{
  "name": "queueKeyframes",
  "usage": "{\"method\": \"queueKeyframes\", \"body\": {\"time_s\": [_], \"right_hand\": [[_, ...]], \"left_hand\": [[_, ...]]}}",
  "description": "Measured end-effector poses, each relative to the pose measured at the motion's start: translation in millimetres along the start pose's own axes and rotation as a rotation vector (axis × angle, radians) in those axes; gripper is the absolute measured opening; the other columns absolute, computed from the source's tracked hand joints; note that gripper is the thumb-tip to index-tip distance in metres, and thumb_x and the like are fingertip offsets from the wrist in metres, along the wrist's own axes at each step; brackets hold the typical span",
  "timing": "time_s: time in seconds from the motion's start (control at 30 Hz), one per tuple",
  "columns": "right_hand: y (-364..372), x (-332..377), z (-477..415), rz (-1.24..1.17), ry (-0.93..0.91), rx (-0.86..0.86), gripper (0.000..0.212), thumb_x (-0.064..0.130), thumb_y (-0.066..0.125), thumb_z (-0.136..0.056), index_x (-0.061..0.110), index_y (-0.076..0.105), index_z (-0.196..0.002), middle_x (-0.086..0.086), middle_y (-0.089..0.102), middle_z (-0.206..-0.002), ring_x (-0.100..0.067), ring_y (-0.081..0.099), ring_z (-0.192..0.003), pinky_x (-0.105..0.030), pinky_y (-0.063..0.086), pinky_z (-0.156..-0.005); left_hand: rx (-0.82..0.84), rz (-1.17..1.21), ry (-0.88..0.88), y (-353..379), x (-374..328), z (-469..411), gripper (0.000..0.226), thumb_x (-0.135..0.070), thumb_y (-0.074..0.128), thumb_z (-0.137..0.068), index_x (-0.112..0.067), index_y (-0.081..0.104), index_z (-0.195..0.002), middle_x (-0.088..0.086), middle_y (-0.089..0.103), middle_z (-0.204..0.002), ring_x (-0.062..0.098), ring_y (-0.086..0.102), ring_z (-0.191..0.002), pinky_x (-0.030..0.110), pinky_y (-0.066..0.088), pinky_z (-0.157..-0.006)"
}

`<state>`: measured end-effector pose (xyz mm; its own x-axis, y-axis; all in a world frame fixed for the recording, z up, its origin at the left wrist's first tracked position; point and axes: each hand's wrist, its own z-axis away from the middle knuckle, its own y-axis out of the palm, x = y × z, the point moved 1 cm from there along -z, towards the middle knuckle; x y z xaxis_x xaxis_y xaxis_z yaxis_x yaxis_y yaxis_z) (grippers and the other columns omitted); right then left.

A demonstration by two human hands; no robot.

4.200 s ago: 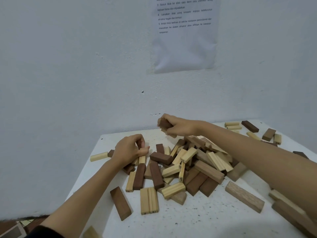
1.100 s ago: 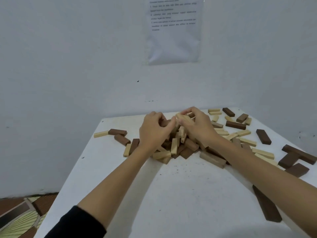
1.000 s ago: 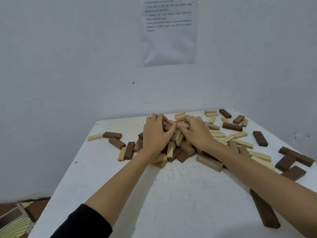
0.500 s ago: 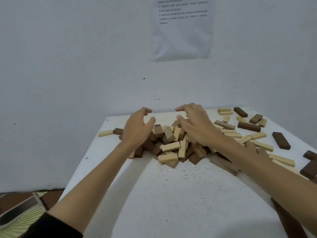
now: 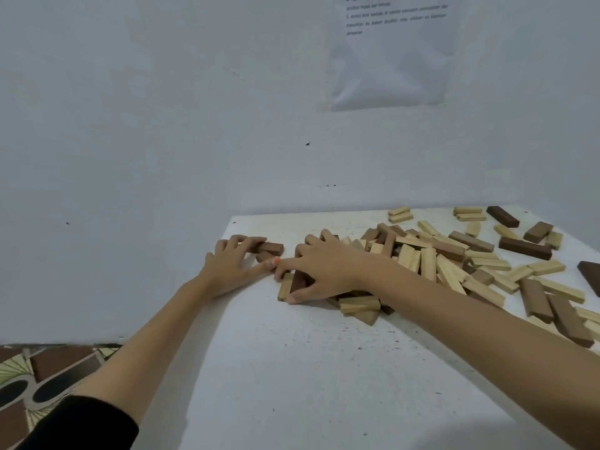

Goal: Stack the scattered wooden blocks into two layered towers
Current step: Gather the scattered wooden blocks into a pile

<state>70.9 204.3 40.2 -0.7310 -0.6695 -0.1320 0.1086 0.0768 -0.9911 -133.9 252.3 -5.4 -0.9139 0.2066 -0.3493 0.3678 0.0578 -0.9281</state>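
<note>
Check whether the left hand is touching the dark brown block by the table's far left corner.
Touching. The head view shows the fingers of the left hand lying across the left end of the dark brown block, with no gap.

Matt wooden blocks (image 5: 428, 267), pale and dark; tabletop (image 5: 308, 384) matt white, speckled; wrinkled paper sheet (image 5: 389, 66) on the far painted wall (image 5: 162, 125).
</note>
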Motion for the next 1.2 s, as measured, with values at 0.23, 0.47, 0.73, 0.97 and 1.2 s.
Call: {"method": "queueKeyframes", "body": {"time_s": [0.23,0.47,0.73,0.97,1.2], "right_hand": [[-2,0,-1,-0.026,-0.056,-0.001,0.041,0.058,0.051,-0.091,0.041,0.048,-0.128,-0.003,0.051,-0.108,-0.021,0.040,-0.107,-0.036,0.025,-0.089],[6,2,9,-0.195,-0.044,-0.150,0.039,0.052,0.061,-0.088,0.037,0.054,-0.124,-0.002,0.049,-0.111,-0.016,0.036,-0.101,-0.028,0.019,-0.080],[1,-3,19,-0.498,0.019,-0.316,0.035,0.033,0.068,-0.089,0.026,0.058,-0.122,-0.003,0.041,-0.117,-0.012,0.044,-0.093,-0.001,0.034,-0.064],[0,-22,38,-0.611,0.056,-0.491,0.028,0.033,0.068,-0.088,0.028,0.058,-0.114,0.005,0.051,-0.106,-0.010,0.047,-0.095,-0.014,0.037,-0.078],[-11,-67,91,-0.739,0.285,-0.674,0.026,0.022,0.070,-0.088,0.018,0.061,-0.112,0.003,0.064,-0.105,-0.006,0.058,-0.092,-0.006,0.038,-0.074]], "left_hand": [[-0.114,-0.098,0.082,2,2,3,0.080,-0.090,0.024,-0.055,-0.045,0.048,-0.116,-0.013,0.039,-0.109,0.008,0.031,-0.106,0.033,0.015,-0.083],[-0.118,-0.017,0.166,1,0,7,0.064,-0.086,0.029,-0.058,-0.036,0.048,-0.093,-0.013,0.040,-0.084,0.007,0.039,-0.085,0.032,0.015,-0.077],[-0.162,0.113,0.213,2,-9,17,0.063,-0.079,0.050,-0.061,-0.021,0.048,-0.084,-0.013,0.051,-0.079,0.006,0.049,-0.066,0.023,0.031,-0.067],[-0.206,0.255,0.196,4,-20,25,0.055,-0.072,0.068,-0.058,-0.022,0.054,-0.078,-0.010,0.056,-0.079,0.005,0.049,-0.064,0.019,0.037,-0.058],[-0.373,0.725,0.028,-12,-76,24,0.052,-0.062,0.073,-0.066,-0.013,0.065,-0.082,-0.007,0.059,-0.080,0.005,0.043,-0.056,0.013,0.035,-0.055]]}}
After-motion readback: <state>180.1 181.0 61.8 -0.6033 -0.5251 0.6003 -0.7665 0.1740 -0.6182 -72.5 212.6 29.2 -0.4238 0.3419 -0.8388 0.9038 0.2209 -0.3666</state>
